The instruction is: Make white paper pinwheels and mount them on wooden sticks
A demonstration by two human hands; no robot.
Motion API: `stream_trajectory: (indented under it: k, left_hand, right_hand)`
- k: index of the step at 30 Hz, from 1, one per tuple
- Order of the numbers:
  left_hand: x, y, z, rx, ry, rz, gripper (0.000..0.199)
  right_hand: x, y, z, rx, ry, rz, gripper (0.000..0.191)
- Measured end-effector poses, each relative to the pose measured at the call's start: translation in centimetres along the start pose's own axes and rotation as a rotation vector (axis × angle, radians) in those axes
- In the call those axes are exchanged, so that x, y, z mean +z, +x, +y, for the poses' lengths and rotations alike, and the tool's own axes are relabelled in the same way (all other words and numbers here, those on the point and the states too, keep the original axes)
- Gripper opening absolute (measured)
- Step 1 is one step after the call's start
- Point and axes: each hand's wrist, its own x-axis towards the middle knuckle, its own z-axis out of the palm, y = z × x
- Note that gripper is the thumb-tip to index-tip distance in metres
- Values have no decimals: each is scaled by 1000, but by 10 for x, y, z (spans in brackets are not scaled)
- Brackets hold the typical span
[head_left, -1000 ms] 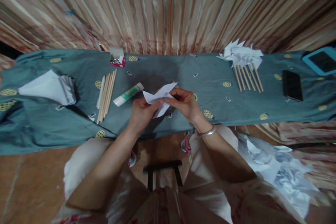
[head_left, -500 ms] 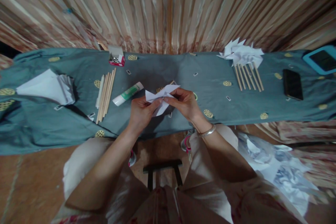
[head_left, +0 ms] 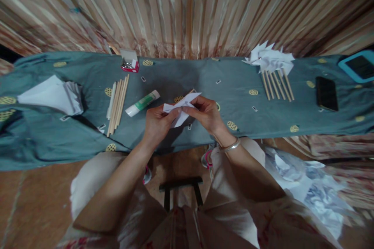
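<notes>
Left hand [head_left: 157, 125] and right hand [head_left: 209, 116] pinch a white paper pinwheel [head_left: 180, 120] between them, a glue stick [head_left: 143, 103] just beside the left hand, wooden sticks [head_left: 118, 105] farther left, other pinwheels [head_left: 273, 61] well beyond the right hand

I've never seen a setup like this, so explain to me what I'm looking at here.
There's no machine, just a person's bare left hand and right hand. The view comes from a camera worn on the head, looking forward and down. Both hands hold a folded white paper over a cloth-covered table. To their left lie a white-and-green tube, some pale sticks, an open box of small metal pieces and a stack of white paper. To their right are pinwheel-like papers on sticks, a dark phone and a blue-framed tablet.
</notes>
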Motion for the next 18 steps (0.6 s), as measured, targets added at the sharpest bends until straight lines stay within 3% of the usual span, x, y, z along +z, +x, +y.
stream_trajectory:
  k: [10,18]
  left_hand:
    - [2,0,5,1,-51,8,22]
    - [5,0,3,-80,-76,-10,29]
  right_hand:
    - [-1,1,-3,122,36,-33,33]
    - [0,0,2,119,-5,2,29]
